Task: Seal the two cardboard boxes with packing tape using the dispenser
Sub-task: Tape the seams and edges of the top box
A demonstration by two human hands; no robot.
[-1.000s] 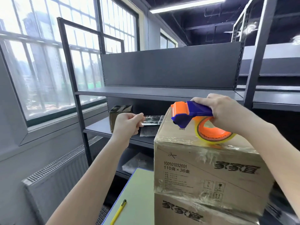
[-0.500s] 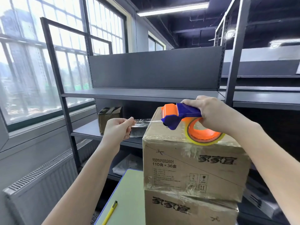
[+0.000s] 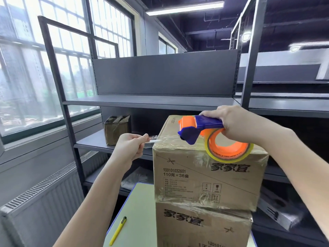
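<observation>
Two brown printed cardboard boxes stand stacked on a pale green table [image 3: 140, 207]. The lower box [image 3: 201, 227] is cut off by the bottom edge, and the upper box [image 3: 204, 177] sits skewed on it. A yellow pen-like tool [image 3: 118, 230] lies beside them. The right hand [image 3: 238, 123] grips the blue-and-orange tape dispenser [image 3: 195, 127] over the upper box's top, hiding its handle end. The left hand [image 3: 130, 147] pinches the clear tape strip [image 3: 151, 139], which is lower than half a second ago and now meets the box's left edge. Behind, a small brown wrapped parcel [image 3: 116, 129] rests on grey metal shelving [image 3: 147, 102].
</observation>
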